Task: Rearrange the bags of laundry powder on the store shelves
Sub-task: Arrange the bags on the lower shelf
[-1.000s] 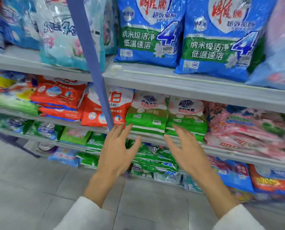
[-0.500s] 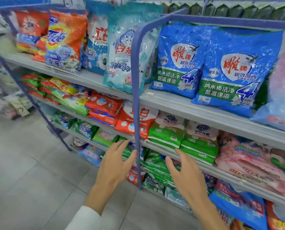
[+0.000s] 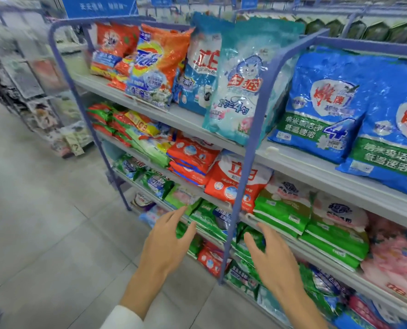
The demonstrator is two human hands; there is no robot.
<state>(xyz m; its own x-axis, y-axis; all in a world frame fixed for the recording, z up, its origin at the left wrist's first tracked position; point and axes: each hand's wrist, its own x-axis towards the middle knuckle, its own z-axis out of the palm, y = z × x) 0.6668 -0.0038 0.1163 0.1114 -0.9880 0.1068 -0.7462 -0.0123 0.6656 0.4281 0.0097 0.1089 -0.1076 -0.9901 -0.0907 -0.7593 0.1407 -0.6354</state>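
Bags of laundry powder fill a grey store shelf unit. On the top shelf (image 3: 299, 160) stand an orange bag (image 3: 157, 67), a teal bag with a cat (image 3: 243, 84) and large blue bags (image 3: 328, 103). Below lie red-and-white bags (image 3: 233, 181) and green-and-white stacks (image 3: 283, 207). Pink bags (image 3: 397, 255) lie at the right. My left hand (image 3: 167, 243) and my right hand (image 3: 273, 260) are held out in front of the lower shelves, fingers apart, holding nothing and touching no bag.
A blue metal post (image 3: 243, 176) of the shelf frame rises between my two hands. Another blue post (image 3: 91, 124) marks the unit's left end. Grey tiled floor (image 3: 43, 222) spreads to the left, with a blurred rack (image 3: 29, 86) beyond it.
The view has swung up and left, bringing the top shelf and the unit's left end into sight. Both hands stay open in front of the lower shelves, holding nothing.
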